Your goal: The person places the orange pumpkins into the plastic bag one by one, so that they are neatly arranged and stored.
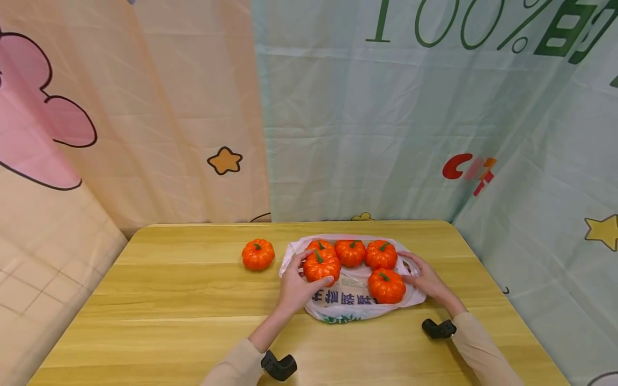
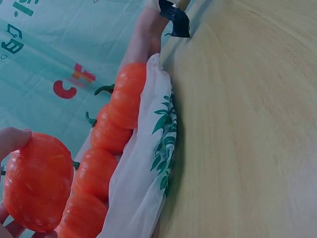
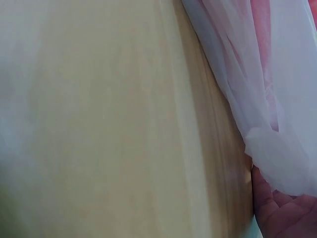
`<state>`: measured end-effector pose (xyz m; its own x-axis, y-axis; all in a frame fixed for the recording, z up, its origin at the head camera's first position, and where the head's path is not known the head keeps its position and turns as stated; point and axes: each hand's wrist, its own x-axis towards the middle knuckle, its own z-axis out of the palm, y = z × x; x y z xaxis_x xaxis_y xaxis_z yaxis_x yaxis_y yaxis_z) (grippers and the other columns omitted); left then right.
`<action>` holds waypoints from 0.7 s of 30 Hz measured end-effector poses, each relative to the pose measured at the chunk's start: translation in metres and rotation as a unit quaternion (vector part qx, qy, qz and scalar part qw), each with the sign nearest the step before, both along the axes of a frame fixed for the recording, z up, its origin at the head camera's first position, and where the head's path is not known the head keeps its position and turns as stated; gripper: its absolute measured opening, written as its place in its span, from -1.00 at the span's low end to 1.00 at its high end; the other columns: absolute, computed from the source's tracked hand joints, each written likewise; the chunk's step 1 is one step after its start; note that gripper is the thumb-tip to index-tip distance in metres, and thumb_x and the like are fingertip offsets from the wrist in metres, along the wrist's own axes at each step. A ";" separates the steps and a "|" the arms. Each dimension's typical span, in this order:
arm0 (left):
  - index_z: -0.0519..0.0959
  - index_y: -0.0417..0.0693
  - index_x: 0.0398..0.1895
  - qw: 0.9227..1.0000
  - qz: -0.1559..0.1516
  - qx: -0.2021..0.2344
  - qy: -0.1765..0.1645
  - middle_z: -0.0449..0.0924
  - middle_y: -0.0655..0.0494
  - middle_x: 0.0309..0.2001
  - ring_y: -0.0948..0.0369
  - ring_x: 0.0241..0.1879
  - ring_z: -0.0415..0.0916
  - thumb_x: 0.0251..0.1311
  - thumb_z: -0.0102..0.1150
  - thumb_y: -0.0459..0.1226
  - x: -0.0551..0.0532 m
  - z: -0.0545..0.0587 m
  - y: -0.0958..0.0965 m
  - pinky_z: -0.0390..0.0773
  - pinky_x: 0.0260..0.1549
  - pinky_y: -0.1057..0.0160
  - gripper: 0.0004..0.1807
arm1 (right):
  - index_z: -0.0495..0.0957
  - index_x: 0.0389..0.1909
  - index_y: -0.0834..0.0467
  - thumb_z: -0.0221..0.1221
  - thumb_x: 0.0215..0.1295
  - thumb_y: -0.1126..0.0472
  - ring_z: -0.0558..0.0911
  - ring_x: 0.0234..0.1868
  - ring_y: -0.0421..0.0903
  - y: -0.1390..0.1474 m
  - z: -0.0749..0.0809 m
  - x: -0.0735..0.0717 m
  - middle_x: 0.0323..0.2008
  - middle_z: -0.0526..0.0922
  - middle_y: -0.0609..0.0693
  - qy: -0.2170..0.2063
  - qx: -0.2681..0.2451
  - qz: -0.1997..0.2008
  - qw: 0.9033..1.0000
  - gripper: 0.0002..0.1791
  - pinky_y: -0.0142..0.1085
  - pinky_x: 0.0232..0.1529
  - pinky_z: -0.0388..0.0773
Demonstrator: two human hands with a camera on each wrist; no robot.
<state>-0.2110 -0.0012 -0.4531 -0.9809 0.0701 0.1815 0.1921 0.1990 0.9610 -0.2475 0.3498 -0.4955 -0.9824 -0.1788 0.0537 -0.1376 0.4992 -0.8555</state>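
My left hand (image 1: 295, 287) grips a small orange pumpkin (image 1: 322, 266) with a green stem, thumb on its near side and fingers round its far left. It is held over the left part of a white plastic bag (image 1: 338, 312), whose mouth is spread wide. Inside the bag sit several like pumpkins (image 1: 386, 286), one partly hidden behind the held one. At the bag's right end my right hand (image 1: 427, 279) holds the rim; in the right wrist view white plastic (image 3: 282, 158) folds over its fingers (image 3: 267, 198), hiding their tips.
One more pumpkin (image 1: 258, 254) stands on the wooden table (image 1: 193, 300), left of the bag. Printed curtains (image 1: 362, 134) hang behind the table and along both sides. A black wrist device (image 1: 279, 366) is strapped to each forearm.
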 end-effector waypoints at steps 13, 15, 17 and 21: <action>0.39 -0.09 0.25 0.999 -0.027 -0.025 0.005 0.42 -0.09 0.23 -0.03 0.17 0.42 -0.13 0.50 -0.14 0.001 -0.009 0.029 0.48 0.15 -0.06 -0.20 | 0.24 0.32 0.32 0.19 0.12 0.48 0.02 0.42 0.38 0.001 -0.002 0.000 0.37 0.18 0.39 0.016 0.000 0.004 1.000 -0.31 0.39 0.33 -0.16; 0.39 -0.10 0.25 0.999 -0.030 -0.028 0.006 0.42 -0.09 0.23 -0.03 0.18 0.42 -0.13 0.50 -0.14 0.001 -0.010 0.032 0.47 0.16 -0.07 -0.20 | 0.25 0.31 0.33 0.20 0.11 0.48 0.03 0.41 0.38 0.001 -0.002 0.001 0.36 0.20 0.40 0.022 -0.001 0.007 1.000 -0.31 0.39 0.33 -0.15; 0.40 -0.10 0.24 0.999 -0.031 -0.035 0.006 0.43 -0.10 0.22 -0.03 0.17 0.42 -0.13 0.50 -0.13 0.002 -0.012 0.035 0.48 0.15 -0.07 -0.21 | 0.25 0.31 0.33 0.21 0.11 0.48 0.04 0.41 0.39 0.001 -0.002 0.001 0.35 0.21 0.40 0.027 0.000 0.009 1.000 -0.31 0.39 0.33 -0.14; 0.40 -0.11 0.23 0.998 -0.030 -0.054 0.003 0.44 -0.11 0.20 -0.05 0.17 0.41 -0.14 0.50 -0.12 0.003 -0.015 0.041 0.49 0.13 -0.09 -0.21 | 0.26 0.31 0.32 0.22 0.12 0.46 0.06 0.40 0.39 0.001 -0.002 0.000 0.34 0.22 0.40 0.033 0.007 0.007 0.999 -0.32 0.39 0.32 -0.12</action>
<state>-0.2081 0.0402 -0.4682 -0.9733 0.1478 0.1759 0.2126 0.2893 0.9333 -0.2476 0.3506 -0.4977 -0.9743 -0.1938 0.1151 -0.2002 0.5094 -0.8369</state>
